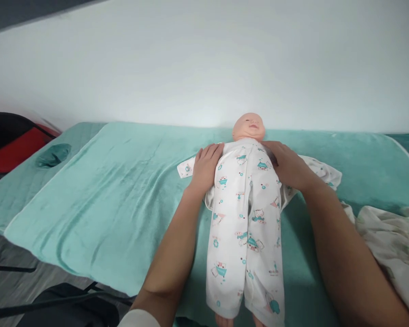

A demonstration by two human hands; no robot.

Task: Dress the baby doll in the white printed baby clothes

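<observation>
A baby doll [248, 127] lies on its back on the teal sheet, head toward the wall and feet at the bottom edge. White pants [245, 218] with a teal boat-and-animal print cover it from the neck to the ankles. A matching printed top's sleeve [322, 171] spreads out at either side. My left hand [207, 165] rests flat along the left upper edge of the pants, fingers extended, its thumb hidden. On the opposite side, my right hand [288, 165] is cupped at the doll's shoulder, fingers stretched toward the neck; their tips are partly hidden.
The teal sheet [98, 204] covers a padded table [7, 200] with a round hole near its left end. Crumpled printed cloth [391, 231] lies at the right. Behind is a white wall [204, 63]. A black-and-red object [20, 145] stands at far left; a dark chair [68, 306] sits below.
</observation>
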